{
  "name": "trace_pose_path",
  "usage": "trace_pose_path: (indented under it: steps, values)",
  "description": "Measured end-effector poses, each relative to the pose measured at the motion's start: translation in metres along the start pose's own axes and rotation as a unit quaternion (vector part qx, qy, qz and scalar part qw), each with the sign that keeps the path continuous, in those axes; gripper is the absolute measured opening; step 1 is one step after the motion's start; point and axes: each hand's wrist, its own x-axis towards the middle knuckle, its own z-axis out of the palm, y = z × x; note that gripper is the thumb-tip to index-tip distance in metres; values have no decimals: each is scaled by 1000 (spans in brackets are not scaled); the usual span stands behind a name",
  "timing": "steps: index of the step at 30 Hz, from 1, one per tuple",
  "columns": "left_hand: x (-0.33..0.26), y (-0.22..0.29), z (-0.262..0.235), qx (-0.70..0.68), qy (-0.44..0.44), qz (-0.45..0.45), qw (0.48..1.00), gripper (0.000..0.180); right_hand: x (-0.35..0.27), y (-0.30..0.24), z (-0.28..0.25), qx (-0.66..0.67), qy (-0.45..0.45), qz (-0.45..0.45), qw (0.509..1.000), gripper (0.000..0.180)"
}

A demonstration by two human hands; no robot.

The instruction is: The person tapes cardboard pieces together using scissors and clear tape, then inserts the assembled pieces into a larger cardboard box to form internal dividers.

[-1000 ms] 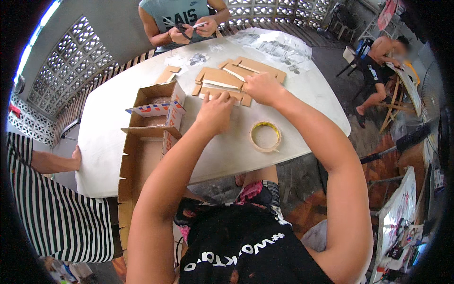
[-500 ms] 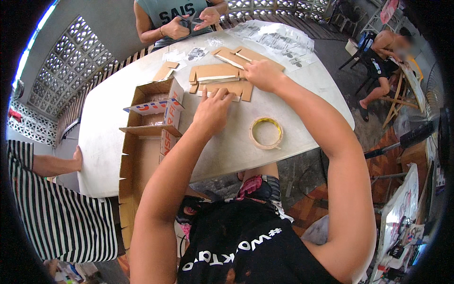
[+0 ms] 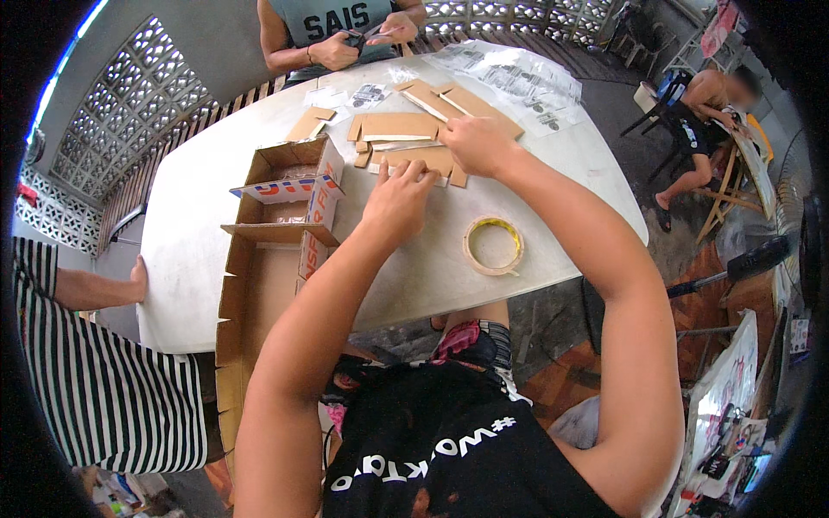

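Observation:
Flat brown cardboard pieces (image 3: 393, 126) with slots and pale edges lie at the middle of the white table. My left hand (image 3: 399, 200) rests on the near edge of the closest piece, fingers apart and pointing away. At the right end of these pieces, my right hand (image 3: 482, 147) is closed, thumb and fingers pinched on a cardboard edge; its fingertips are partly hidden. A roll of tape (image 3: 469, 250) lies flat to the right of my left wrist. Left of my left forearm stands an open cardboard box (image 3: 325, 183) with dividers, partly hidden by my arm.
More cut cardboard (image 3: 481, 105) and clear plastic sheets (image 3: 518, 78) lie at the far side of the table (image 3: 194, 216). Across it, a person's hands (image 3: 337, 53) hold dark scissors. Someone in a striped garment (image 3: 112, 380) stands at left, one hand on the table edge.
My right hand has lifted slightly at the end of the cardboard pieces. My left hand stays on the near piece. The whole view has shifted a little.

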Motion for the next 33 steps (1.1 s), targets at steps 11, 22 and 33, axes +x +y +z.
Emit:
trace_pose_path:
  steps: [11,22,33]
  values:
    - [5,-1,0,47,-7,18,999,43,26,9,22,-82,23,-15,996,18]
    - [46,-46,-32,248,-37,-90,964,27,25,8,17,93,85,175,976,20]
    - [74,-92,-20,285,-134,-122,941,23,0,-27,-2,227,-7,213,950,25]
